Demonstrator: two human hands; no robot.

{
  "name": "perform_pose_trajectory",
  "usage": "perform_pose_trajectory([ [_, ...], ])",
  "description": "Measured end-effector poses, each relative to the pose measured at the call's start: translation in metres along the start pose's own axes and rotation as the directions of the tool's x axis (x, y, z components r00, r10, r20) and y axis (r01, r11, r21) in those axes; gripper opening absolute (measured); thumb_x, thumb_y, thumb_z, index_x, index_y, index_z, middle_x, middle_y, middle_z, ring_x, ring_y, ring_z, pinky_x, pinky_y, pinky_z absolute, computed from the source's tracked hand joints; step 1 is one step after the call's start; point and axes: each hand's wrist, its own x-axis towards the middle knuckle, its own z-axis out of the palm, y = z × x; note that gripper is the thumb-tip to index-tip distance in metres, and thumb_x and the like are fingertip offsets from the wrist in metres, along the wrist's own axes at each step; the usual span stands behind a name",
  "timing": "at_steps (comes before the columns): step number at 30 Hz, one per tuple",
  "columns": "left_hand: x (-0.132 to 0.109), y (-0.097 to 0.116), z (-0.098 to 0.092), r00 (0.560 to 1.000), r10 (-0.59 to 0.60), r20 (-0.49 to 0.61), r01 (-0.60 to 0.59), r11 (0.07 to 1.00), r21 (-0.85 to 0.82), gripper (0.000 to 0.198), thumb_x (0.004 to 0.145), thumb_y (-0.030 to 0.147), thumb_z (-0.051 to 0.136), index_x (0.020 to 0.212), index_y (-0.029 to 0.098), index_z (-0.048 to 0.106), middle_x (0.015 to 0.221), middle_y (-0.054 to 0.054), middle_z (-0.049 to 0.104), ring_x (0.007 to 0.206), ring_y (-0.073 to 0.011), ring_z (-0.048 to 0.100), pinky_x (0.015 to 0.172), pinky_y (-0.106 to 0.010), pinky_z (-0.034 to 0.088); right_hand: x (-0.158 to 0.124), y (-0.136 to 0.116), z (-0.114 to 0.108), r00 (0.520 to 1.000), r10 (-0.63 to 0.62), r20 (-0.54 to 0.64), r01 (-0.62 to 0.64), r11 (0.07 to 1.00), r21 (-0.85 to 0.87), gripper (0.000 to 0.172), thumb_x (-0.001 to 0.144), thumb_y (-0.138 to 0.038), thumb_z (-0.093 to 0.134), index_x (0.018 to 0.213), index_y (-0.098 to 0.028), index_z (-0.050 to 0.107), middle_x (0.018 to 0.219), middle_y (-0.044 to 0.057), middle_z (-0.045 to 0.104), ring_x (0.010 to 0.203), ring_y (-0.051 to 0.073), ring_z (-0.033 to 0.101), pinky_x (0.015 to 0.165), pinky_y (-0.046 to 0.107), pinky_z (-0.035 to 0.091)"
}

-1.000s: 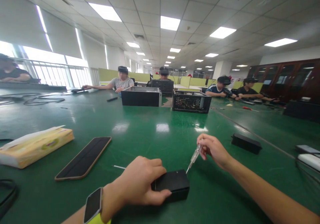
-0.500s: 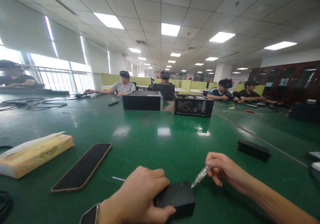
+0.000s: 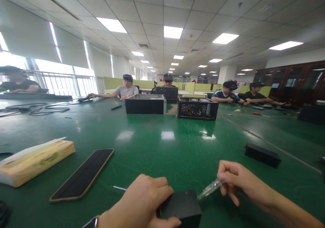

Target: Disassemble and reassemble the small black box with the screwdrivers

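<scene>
My left hand (image 3: 144,199) is wrapped around a small black box (image 3: 181,206) on the green table, fingers on top and thumb along the near side. Between the fingers of my right hand (image 3: 236,180) is a clear-handled screwdriver (image 3: 210,188). Its end slants down to the box's right side; whether it sits in a screw I cannot tell. A thin metal rod (image 3: 119,188) pokes out from behind my left hand, its other end hidden.
A phone (image 3: 82,175) and a tissue pack (image 3: 38,160) lie on the left. Another black box (image 3: 262,154) rests on the right. Two computer cases (image 3: 146,104) (image 3: 198,108) stand farther back. Cables (image 3: 38,107) spread at far left. Several people sit around the table.
My right hand and the screwdriver have shifted slightly right and down, with the handle tilted lower. The box has moved a little down and right in view. The camera has moved slightly.
</scene>
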Motion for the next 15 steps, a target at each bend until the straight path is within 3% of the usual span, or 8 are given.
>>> perform_pose_trajectory([
  [5, 0.001, 0.000, 0.000, 1.000, 0.021, 0.014, -0.020, 0.999, -0.048, 0.033, 0.081, 0.053, 0.054, 0.079, 0.020, 0.062, 0.076, -0.001, 0.065, 0.064, -0.0157, 0.061, 0.049, -0.027, 0.031, -0.001, -0.002, -0.006, 0.998, 0.060, -0.007, -0.060, 0.998, 0.003, 0.027, 0.083, -0.038, 0.063, 0.076, -0.016, 0.049, 0.066, 0.004, 0.071, 0.041, 0.008, 0.056, 0.040, 0.017, 0.036],
  [15, 0.005, 0.000, 0.001, 1.000, 0.027, 0.009, -0.026, 0.995, -0.098, 0.032, 0.084, 0.050, 0.050, 0.084, 0.020, 0.063, 0.076, -0.002, 0.064, 0.064, -0.0163, 0.061, 0.051, -0.028, 0.034, 0.001, 0.001, -0.025, 0.999, 0.049, -0.019, -0.047, 0.995, 0.085, 0.027, 0.083, -0.035, 0.062, 0.072, -0.017, 0.046, 0.058, 0.002, 0.067, 0.039, 0.008, 0.054, 0.038, 0.016, 0.034],
])
